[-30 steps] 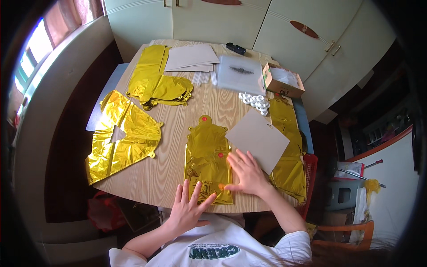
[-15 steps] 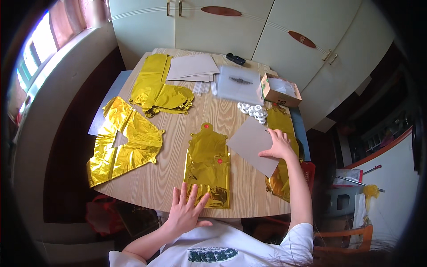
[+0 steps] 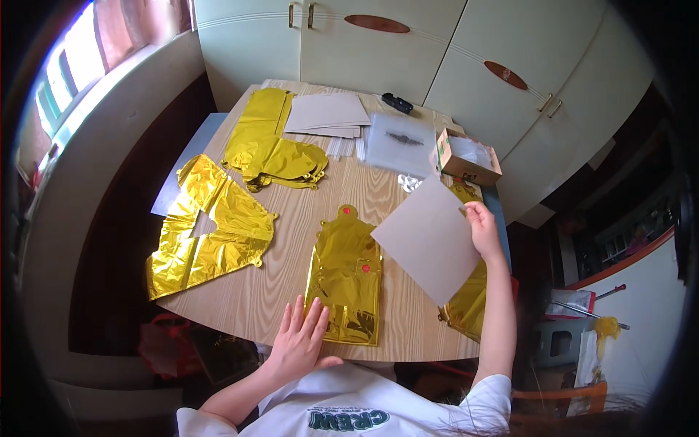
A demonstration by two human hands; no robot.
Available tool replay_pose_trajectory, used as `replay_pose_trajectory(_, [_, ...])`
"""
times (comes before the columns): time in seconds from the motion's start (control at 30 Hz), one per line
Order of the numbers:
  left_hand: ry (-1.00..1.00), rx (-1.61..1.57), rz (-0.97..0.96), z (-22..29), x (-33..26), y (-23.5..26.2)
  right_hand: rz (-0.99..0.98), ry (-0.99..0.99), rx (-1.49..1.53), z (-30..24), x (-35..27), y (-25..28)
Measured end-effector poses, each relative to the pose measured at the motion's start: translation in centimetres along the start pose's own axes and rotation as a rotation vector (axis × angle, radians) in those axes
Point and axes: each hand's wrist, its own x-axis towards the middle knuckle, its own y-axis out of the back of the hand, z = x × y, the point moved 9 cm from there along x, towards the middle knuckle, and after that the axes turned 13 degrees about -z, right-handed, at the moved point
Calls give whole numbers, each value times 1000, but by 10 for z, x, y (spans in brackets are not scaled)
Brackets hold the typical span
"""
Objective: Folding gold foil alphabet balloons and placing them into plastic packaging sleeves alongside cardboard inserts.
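My right hand (image 3: 483, 229) pinches the right edge of a grey cardboard sheet (image 3: 428, 240), which is tilted up over the right side of the table. Under it, a gold foil balloon (image 3: 464, 306) is partly hidden. My left hand (image 3: 300, 336) lies open, its fingertips on the lower left part of a flat, folded gold foil balloon (image 3: 351, 266) with two red dots. To the left, a creased gold foil balloon (image 3: 237, 237) with small tabs lies spread out.
A stack of flat gold foil balloons (image 3: 255, 138) lies at the far left, beside grey cardboard sheets (image 3: 328, 113) and thin white strips (image 3: 339, 148). Clear plastic bags (image 3: 393, 149), an open cardboard box (image 3: 466, 171), white rings (image 3: 409, 183) and a black object (image 3: 397, 103) are at the back right.
My right hand has lifted the cardboard sheet, which now covers most of the white rings. My left hand stays on the folded balloon. The whole view has shifted slightly.
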Motion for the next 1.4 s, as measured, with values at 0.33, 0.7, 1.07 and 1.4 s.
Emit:
replay_pose_trajectory(0.33, [-372, -218, 786, 23, -93, 95, -438, 321, -347, -167, -99, -170])
replay_pose_trajectory(0.7, [-160, 70, -25, 35, 9, 2, -399, 488, -515, -141, -110, -231])
replay_pose_trajectory(1.07, [-134, 57, -73, 35, 13, 3, -545, 399, -383, -78, -47, -208])
replay_pose_trajectory(1.4, [-139, 44, -89, 33, 29, -2, -495, 410, -391, -70, -47, -210])
